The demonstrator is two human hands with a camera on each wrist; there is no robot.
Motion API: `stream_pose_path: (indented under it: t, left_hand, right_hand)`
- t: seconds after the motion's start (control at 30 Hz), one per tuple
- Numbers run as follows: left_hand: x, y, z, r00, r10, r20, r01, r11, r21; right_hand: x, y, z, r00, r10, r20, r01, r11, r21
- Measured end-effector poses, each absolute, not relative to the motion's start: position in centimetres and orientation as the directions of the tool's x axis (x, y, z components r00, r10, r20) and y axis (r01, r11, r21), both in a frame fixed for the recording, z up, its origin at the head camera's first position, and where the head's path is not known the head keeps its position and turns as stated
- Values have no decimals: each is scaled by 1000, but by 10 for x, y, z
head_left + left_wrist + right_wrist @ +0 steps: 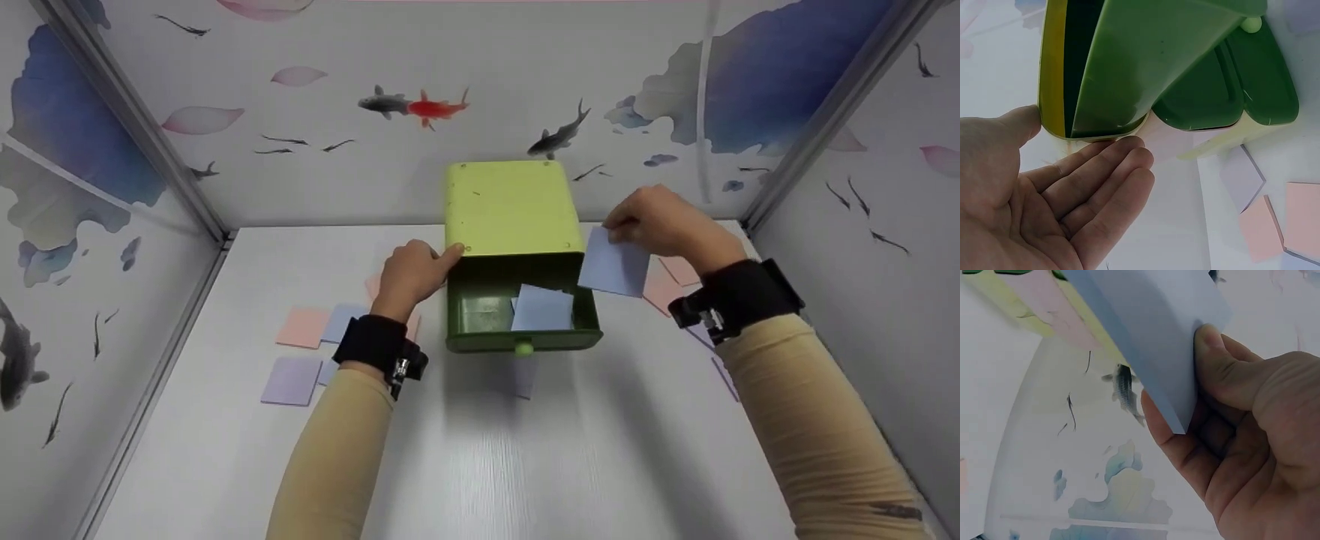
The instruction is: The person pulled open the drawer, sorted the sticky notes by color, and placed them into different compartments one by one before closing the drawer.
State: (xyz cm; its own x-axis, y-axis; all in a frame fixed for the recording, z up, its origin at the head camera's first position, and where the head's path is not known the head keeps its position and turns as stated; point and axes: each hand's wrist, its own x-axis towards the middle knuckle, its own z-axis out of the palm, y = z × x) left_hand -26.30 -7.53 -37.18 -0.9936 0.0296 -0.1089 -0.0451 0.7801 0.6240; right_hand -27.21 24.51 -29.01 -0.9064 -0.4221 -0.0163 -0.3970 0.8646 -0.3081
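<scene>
A small drawer cabinet [513, 206] with a yellow-green top stands at the back of the table. Its dark green upper drawer [480, 311] is pulled out, with blue square cards [543, 309] lying inside. My left hand [412, 274] touches the cabinet's left front corner, thumb on the top edge. In the left wrist view, the fingers [1123, 185] lie fairly straight against the cabinet's side. To the right of the cabinet, my right hand [664, 225] pinches a blue square card [615, 262] between thumb and fingers; the right wrist view shows this card [1157, 337] edge-on.
Pink, blue and purple cards lie left of the cabinet, among them a pink card [303, 328] and a purple card [289, 380]. More pink cards [663, 289] lie under the right forearm. A purple card [523, 379] is below the drawer. Printed walls [300, 180] enclose the table.
</scene>
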Motion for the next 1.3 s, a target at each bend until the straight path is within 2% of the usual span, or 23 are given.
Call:
stream_pose_path:
  t: [0.23, 0.53, 0.73, 0.97, 1.3]
  left_hand:
    - [-263, -77, -372, -993, 30, -115, -48, 783, 620]
    - [-262, -78, -375, -994, 37, -105, -38, 773, 633]
    - [-262, -78, -374, -995, 51, -91, -16, 789, 614]
    - [-262, -79, -373, -994, 41, -103, -31, 787, 616]
    - [-264, -79, -375, -994, 43, -100, -28, 789, 614]
  right_hand:
    - [-272, 209, -308, -858, -514, 1, -487, 812, -322]
    - [-273, 178, -337, -793, -609, -9, -582, 763, -281]
    - [-270, 171, -353, -815, -578, -42, -546, 791, -274]
    - [-266, 170, -365, -828, -561, 2, -551, 812, -191]
    - [-261, 168, -375, -837, -546, 42, -546, 827, -132]
